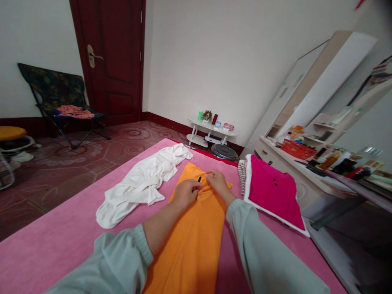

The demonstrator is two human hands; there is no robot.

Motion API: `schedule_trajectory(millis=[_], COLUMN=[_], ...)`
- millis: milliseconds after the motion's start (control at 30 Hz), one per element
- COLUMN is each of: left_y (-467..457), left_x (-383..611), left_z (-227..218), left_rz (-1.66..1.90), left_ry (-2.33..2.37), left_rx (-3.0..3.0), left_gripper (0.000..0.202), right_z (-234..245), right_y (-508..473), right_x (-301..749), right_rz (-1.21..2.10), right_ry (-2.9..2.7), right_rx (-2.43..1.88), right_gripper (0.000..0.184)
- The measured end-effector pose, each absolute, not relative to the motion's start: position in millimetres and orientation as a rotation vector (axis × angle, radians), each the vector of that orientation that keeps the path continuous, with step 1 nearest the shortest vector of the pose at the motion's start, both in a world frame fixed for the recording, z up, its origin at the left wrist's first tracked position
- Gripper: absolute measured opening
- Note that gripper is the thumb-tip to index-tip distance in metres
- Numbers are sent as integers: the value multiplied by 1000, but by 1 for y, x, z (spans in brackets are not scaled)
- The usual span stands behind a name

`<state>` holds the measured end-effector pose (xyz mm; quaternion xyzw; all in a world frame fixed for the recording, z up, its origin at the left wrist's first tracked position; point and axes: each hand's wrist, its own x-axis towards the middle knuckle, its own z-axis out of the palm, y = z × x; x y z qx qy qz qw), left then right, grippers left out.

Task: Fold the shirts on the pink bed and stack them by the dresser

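Observation:
An orange shirt [196, 241] lies lengthwise on the pink bed cover [122, 249], its far end showing a small dark label. My left hand [186, 192] is closed on the fabric just left of that label, thumb and fingers pinching it. On the other side, my right hand [216, 180] pinches the orange cloth near the neck, fingers bent. Left of the shirt, a crumpled white garment [141, 179] is spread loosely. To the right rests a folded magenta shirt [275, 188] on top of white and striped folded clothes.
A dresser [275, 159] with a red basket [297, 149] and bottles stands along the right. Beyond the bed's far edge is a low white shelf [196, 141] with small items. A camouflage folding chair [58, 92] holds clothes near the dark red door [119, 53].

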<state>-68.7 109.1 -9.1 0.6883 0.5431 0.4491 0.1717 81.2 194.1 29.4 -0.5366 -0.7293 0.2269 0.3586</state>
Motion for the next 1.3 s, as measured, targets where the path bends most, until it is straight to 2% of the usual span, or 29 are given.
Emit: schedule_trajectory(millis=[233,300,467,600,700,867,1100,1233,1300], left_y=[103,104,107,106,104,103,115,116,111], left_x=[-68,-70,-78,-80,-79,-79,-92,-99,-104], left_z=[0,1,0,0,2,0,-11,-14,-14], left_rz=[1225,1266,1221,1101,1097,1065,1054,1000,970], left_ry=[1617,1693,1941,2017,2019,1995,1908,1798,1734], left_rx=[2075,2012,1945,1962,1955,2004,2034,2112,2147], left_gripper=[30,30,28,28,24,25,23,29,35], right_z=[28,32,26,15,11,8,12,8,4], right_y=[212,214,197,178,179,198,185,136,99], right_x=[52,49,57,93,127,160,158,156,157], right_rz=[431,405,434,244,51,174,211,268,286], right_ry=[-2016,-1988,-1984,-1991,-1902,-1886,-1984,-2126,-2197], right_rx=[-1511,-1513,-1391,-1333,-1548,-1818,-1710,-1543,-1416], right_gripper=[4,9,39,35,33,43,51,56,51])
